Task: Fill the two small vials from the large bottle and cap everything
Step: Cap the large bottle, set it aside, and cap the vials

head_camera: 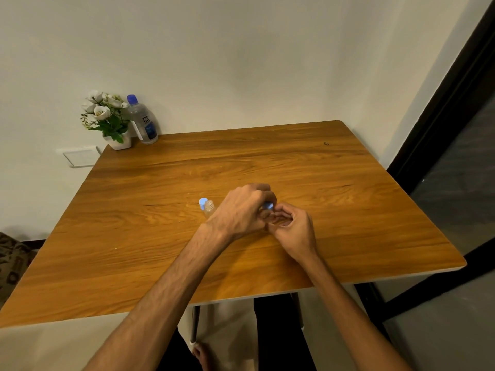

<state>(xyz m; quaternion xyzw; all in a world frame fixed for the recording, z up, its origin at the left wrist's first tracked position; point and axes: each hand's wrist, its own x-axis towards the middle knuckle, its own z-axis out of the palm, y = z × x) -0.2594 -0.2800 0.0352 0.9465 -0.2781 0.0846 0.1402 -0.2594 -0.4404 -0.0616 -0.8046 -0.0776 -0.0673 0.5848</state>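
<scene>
A large clear bottle point(143, 121) with a blue cap stands upright at the table's far left corner. Near the table's middle, an open small clear vial point(209, 208) stands upright with a loose blue cap point(202, 203) just behind it on its left. My left hand point(242, 210) and my right hand point(290, 227) meet just right of that vial. Between them I hold a second small vial, mostly hidden by my fingers. Its blue cap point(267, 205) shows at my left fingertips, which curl round it. My right fingers curl round the vial's hidden body.
A white pot of artificial white flowers point(107, 117) stands beside the large bottle at the wooden table's point(267, 162) far left corner. A wall runs behind the table, and a dark door frame point(442, 124) stands on the right. My legs show below the table's near edge.
</scene>
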